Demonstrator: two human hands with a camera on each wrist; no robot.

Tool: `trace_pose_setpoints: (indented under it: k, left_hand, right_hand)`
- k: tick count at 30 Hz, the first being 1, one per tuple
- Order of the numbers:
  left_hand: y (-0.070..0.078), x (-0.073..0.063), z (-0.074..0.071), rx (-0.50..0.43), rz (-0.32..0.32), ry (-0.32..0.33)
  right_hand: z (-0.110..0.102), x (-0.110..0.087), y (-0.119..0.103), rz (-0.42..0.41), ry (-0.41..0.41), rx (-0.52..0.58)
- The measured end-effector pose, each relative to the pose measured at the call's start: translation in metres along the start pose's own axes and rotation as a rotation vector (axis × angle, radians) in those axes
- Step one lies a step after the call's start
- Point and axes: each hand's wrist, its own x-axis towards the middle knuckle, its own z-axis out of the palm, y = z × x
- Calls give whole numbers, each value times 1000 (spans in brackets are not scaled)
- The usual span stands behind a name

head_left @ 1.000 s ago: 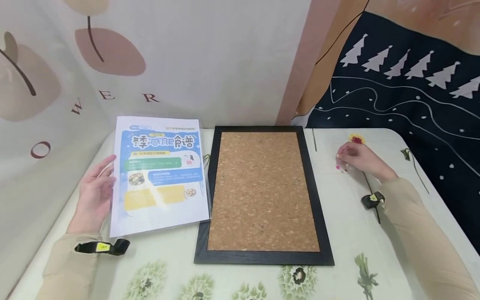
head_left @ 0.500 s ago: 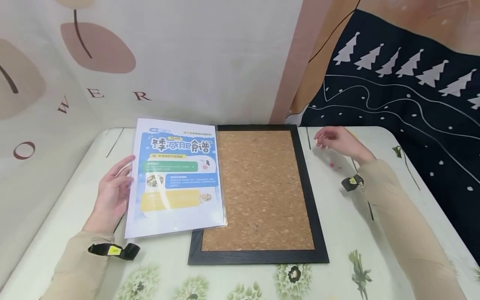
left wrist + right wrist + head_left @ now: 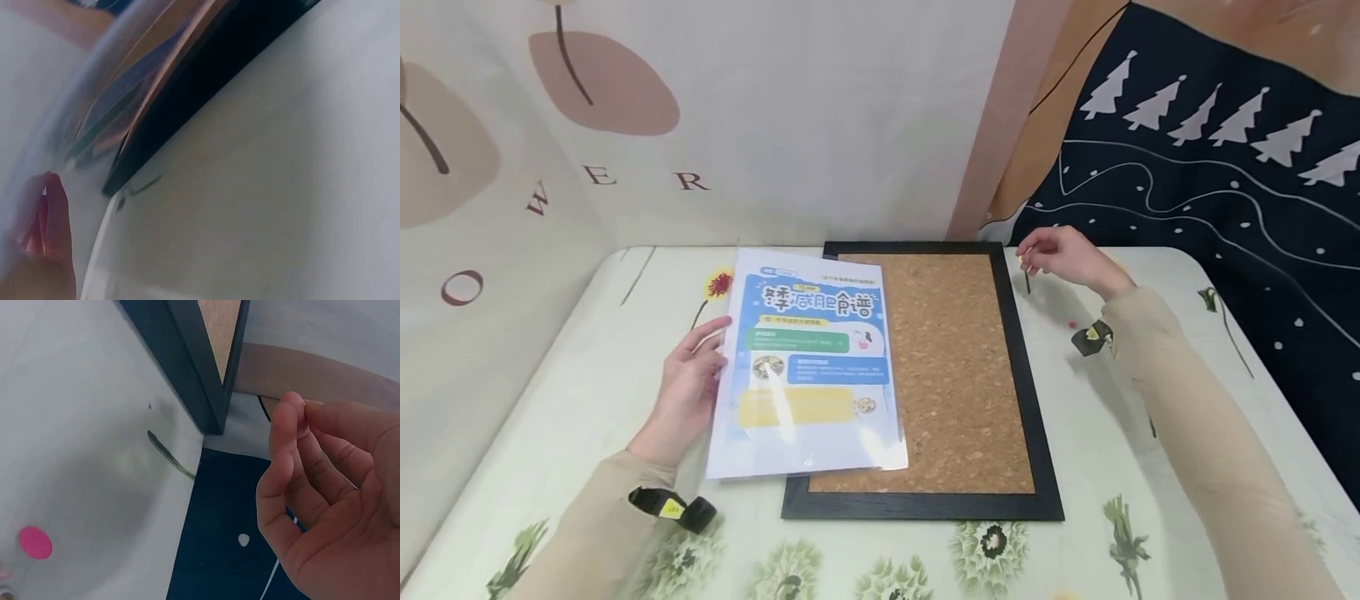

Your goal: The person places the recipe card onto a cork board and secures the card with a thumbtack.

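My left hand (image 3: 687,390) holds a printed sheet in a clear sleeve (image 3: 808,354) by its left edge. The sheet is tilted and overlaps the left part of a cork board (image 3: 958,367) with a black frame (image 3: 1028,400). In the left wrist view, the fingers (image 3: 57,215) lie along the sleeve's edge. My right hand (image 3: 1071,257) is raised at the board's upper right corner. Its thumb and forefinger pinch together, with a small pale thing at the tips in the head view; the fingers mostly hide it, and I cannot tell its kind.
A bright pink round piece (image 3: 35,542) lies on the flower-printed tablecloth (image 3: 572,400) right of the board, with other small bits nearby. Behind the table hang a pale curtain (image 3: 820,125) and a dark cloth with white trees (image 3: 1210,183).
The left hand has carried the sheet rightward, from beside the board to over its left part. The right hand has moved from the tabletop, left and back, to the board's upper right corner.
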Motion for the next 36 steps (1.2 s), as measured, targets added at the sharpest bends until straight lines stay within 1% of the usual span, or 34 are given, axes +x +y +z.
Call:
trace_pose_setpoints:
  k: [5, 9, 15, 21, 26, 31, 36]
  left_hand:
    - [-10, -2, 16, 116, -47, 12]
    - [-15, 0, 25, 181, -64, 6]
    - [-21, 2, 35, 206, -69, -34]
    - [-23, 4, 47, 293, -103, -51]
    - [-23, 9, 58, 332, -108, -82]
    - [-27, 14, 68, 355, -116, -109]
    - [-34, 18, 76, 364, -143, -127]
  right_hand:
    - [1, 6, -1, 17, -35, -32]
    - [1, 10, -2, 27, -41, -46]
    - [3, 17, -4, 34, -45, -9]
    - [11, 27, -9, 50, -60, 29]
    - [20, 36, -17, 62, -71, 53]
    - [29, 46, -25, 65, -66, 71]
    - [39, 55, -29, 65, -71, 97]
